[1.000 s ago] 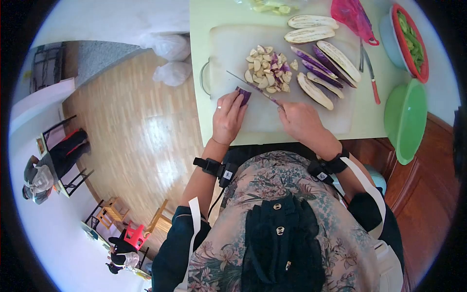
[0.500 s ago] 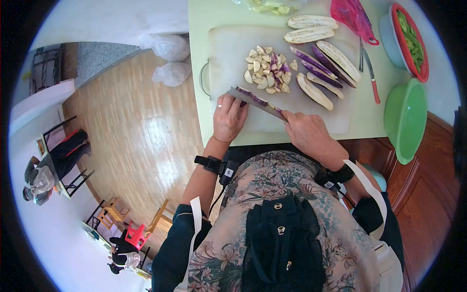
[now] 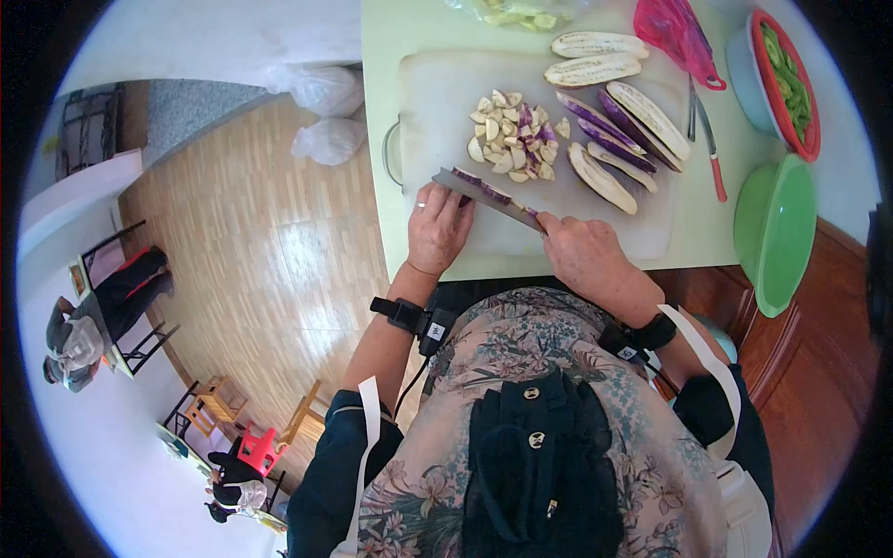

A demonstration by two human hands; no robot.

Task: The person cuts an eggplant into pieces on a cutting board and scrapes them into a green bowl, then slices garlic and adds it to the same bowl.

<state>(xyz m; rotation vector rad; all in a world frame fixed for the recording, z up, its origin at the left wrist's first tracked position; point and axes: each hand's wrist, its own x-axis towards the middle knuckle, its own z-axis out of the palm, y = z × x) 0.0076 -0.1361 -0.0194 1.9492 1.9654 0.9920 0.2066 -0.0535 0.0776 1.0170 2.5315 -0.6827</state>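
My right hand [image 3: 582, 251] grips a knife [image 3: 488, 195] by the handle, its blade lying flat and carrying purple eggplant pieces. Beside the blade's tip, my left hand [image 3: 437, 228] rests with its fingers against the blade and the pieces. Both hands are over the near left part of a white cutting board [image 3: 437, 102]. A pile of diced eggplant [image 3: 512, 135] lies just beyond the blade. Long eggplant slices [image 3: 619, 135] lie at the board's right and far side.
A green bowl [image 3: 777, 228] sits at the table's right edge, and a red-rimmed bowl of green vegetables [image 3: 786, 79] stands behind it. A red-handled knife [image 3: 712, 149] and a pink bag [image 3: 674, 28] lie right of the board. Wooden floor spreads to the left.
The knife went from cutting an eggplant piece held by my left hand to lying flat with cut pieces on its blade. My right hand drew back toward me.
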